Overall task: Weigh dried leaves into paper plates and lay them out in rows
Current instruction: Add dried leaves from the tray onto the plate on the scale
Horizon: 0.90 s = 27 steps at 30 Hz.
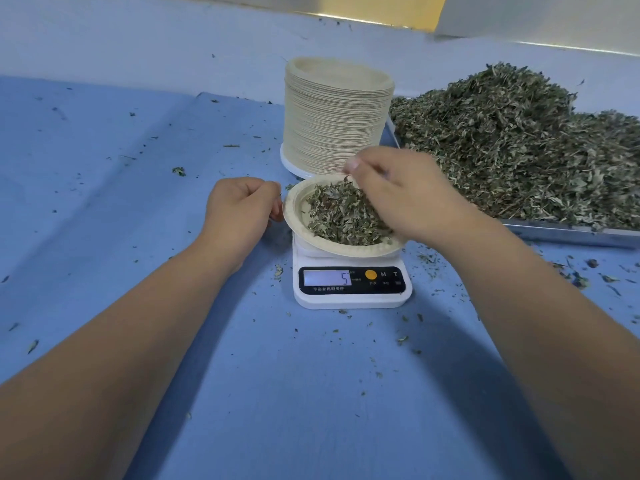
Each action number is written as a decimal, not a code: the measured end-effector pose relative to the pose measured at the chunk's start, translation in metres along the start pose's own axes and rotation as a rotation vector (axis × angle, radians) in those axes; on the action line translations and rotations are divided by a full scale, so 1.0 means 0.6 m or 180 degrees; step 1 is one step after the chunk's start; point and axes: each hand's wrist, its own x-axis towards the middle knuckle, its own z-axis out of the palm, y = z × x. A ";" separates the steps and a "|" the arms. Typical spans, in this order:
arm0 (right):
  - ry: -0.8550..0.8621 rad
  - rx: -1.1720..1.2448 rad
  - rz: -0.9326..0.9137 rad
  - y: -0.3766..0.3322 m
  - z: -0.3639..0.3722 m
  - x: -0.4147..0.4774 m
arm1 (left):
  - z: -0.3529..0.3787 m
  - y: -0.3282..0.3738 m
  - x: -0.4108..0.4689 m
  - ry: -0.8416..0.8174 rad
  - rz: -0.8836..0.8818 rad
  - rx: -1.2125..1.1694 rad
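Plate (311, 243) overhanging scale (353, 300), left hand (239, 209) gripping rim, stack (334, 123) behind

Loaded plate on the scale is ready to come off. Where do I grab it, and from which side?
Pinch the bare left rim of the paper plate, coming from the left, thumb on top. That edge overhangs the scale and is free of dried leaves; the right hand covers the right side and the plate stack crowds the back.
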 end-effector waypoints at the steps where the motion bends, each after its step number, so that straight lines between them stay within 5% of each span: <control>1: 0.0356 0.0168 0.0075 0.014 -0.002 -0.004 | 0.000 0.000 0.000 -0.0003 -0.0004 -0.0010; 5: 0.1177 -0.0244 0.0584 0.097 -0.012 -0.026 | 0.000 -0.002 0.003 -0.0002 -0.0013 0.0033; 10: 0.0019 -0.1518 0.1349 0.150 -0.007 -0.044 | 0.000 -0.006 0.005 -0.0004 -0.0016 0.0062; 17: -0.0115 -0.1766 0.1276 0.137 0.000 -0.046 | 0.001 -0.004 0.003 0.0038 -0.0002 0.0076; 24: 0.0765 -0.1221 0.0997 0.136 -0.002 -0.040 | 0.001 -0.002 0.002 0.0022 -0.0018 0.0096; 27: 0.0551 -0.1338 0.1117 0.138 -0.005 -0.038 | 0.002 -0.004 0.002 0.0025 0.0006 0.0124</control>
